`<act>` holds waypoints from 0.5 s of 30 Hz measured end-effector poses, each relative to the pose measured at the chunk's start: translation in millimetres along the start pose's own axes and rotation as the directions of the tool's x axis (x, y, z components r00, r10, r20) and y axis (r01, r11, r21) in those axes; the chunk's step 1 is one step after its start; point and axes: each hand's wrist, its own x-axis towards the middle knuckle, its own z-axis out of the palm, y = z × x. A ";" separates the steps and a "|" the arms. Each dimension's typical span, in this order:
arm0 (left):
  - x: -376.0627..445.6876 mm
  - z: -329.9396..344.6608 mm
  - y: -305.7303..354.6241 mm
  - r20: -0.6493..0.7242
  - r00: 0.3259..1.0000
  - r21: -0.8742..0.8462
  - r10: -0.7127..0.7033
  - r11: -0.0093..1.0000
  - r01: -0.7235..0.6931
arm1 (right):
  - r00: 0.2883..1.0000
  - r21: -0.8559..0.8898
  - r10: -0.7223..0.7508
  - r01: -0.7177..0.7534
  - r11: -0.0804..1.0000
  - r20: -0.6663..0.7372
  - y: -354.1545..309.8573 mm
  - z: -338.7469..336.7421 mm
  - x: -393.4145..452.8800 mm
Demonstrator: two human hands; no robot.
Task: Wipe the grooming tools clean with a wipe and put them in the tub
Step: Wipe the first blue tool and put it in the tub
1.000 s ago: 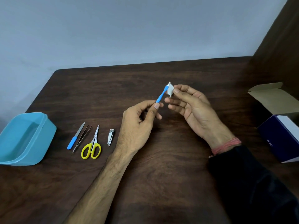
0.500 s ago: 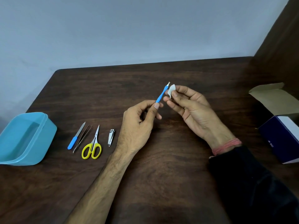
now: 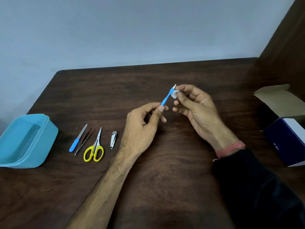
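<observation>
Wipe (image 3: pixel 175 94) pinched by right hand (image 3: pixel 196 109) against tool (image 3: pixel 167 98) tip.
Left hand (image 3: pixel 142 128) gripped its handle; steadier support would help.

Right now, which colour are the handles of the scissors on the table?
Yellow: the scissors have yellow handles, seen in the head view.

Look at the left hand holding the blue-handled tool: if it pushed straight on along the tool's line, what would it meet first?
Probably the wipe pinched by the right hand, since the blue-handled tool in the left hand already points into it. Depth is unclear from a single view.
</observation>
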 end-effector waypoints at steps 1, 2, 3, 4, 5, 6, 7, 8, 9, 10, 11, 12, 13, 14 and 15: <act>0.3 -0.3 -0.3 -0.007 1.000 -0.003 -0.003 1.000 0.003 | 1.000 0.001 0.009 -0.009 1.000 0.015 -0.2 -0.2 0.0; 0.3 -0.6 -0.3 -0.012 1.000 -0.002 -0.005 1.000 0.005 | 0.999 0.000 0.017 -0.017 1.000 0.027 -0.3 0.0 0.0; 0.1 -0.7 -0.2 -0.012 1.000 0.003 -0.006 1.000 0.006 | 0.999 -0.004 0.024 -0.024 1.000 0.032 -0.3 0.5 0.1; -0.3 -0.6 -0.2 -0.007 1.000 0.009 -0.005 1.000 0.005 | 0.999 -0.008 0.027 -0.027 1.000 0.030 0.0 0.6 0.3; -0.7 -0.4 -0.3 0.000 1.000 0.017 0.001 1.000 -0.001 | 0.999 -0.011 0.026 -0.025 1.000 0.021 0.6 0.7 0.6; -1.2 -0.1 -0.5 0.007 1.000 0.027 0.008 1.000 -0.008 | 1.000 -0.012 0.024 -0.024 1.000 0.011 1.2 0.5 1.2; -1.5 0.2 -0.8 0.012 1.000 0.033 0.013 0.999 -0.014 | 1.000 -0.011 0.024 -0.024 1.000 0.005 1.5 -0.1 1.6; -1.7 0.2 -1.1 0.012 1.000 0.032 0.015 0.999 -0.015 | 1.000 -0.006 0.028 -0.028 1.000 0.008 1.5 -0.8 1.8; -1.4 0.0 -1.3 0.004 1.000 0.026 0.012 1.000 -0.013 | 0.999 0.002 0.036 -0.037 0.999 0.024 1.0 -1.3 1.8; -0.9 -0.5 -1.3 -0.012 1.000 0.012 0.006 1.000 -0.006 | 0.998 0.010 0.045 -0.046 0.999 0.048 0.4 -1.9 1.5; 0.0 -0.8 -1.7 -0.033 0.999 -0.006 -0.003 1.000 0.002 | 0.996 0.017 0.053 -0.055 0.998 0.078 -0.1 -2.4 1.0; 0.7 -1.1 -1.8 -0.053 0.999 -0.027 -0.015 1.000 0.013 | 0.993 0.021 0.058 -0.061 0.998 0.106 -0.3 -2.5 0.4; 1.3 -1.2 -1.9 -0.065 0.998 -0.041 -0.024 0.999 0.022 | 0.990 0.018 0.060 -0.063 0.998 0.124 -0.2 -1.9 -0.1; 1.6 -1.1 -2.1 -0.065 0.998 -0.040 -0.026 0.999 0.023 | 0.990 0.007 0.058 -0.059 0.998 0.128 0.4 -1.3 -0.5; 1.4 -0.7 -2.4 -0.054 0.998 -0.026 -0.020 0.999 0.018 | 0.992 -0.003 0.051 -0.051 0.999 0.115 1.2 -0.7 -0.6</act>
